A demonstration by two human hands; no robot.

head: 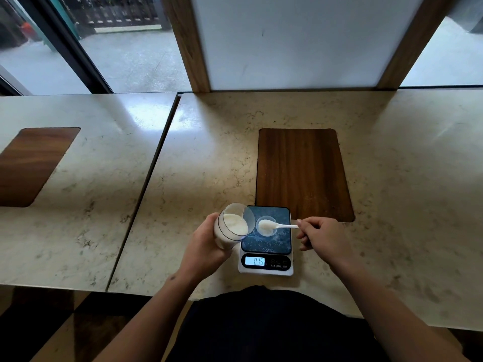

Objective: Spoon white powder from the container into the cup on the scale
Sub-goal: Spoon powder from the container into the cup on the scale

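My left hand (202, 244) grips a clear container (232, 226) of white powder, tilted with its mouth toward the scale. A small clear cup (269, 232) stands on the dark platform of a digital scale (265, 244), whose lit display reads 015. My right hand (322, 235) pinches the handle of a white spoon (277, 225). The spoon's bowl carries white powder and hovers over the cup's opening. Some white powder lies in the cup's bottom.
The scale sits near the front edge of a marble-patterned table (209, 165). A dark wooden inset panel (302, 173) lies just behind the scale. A second table with its own wooden inset (28, 163) adjoins on the left. A wood-framed white panel (295, 40) rises at the table's far edge.
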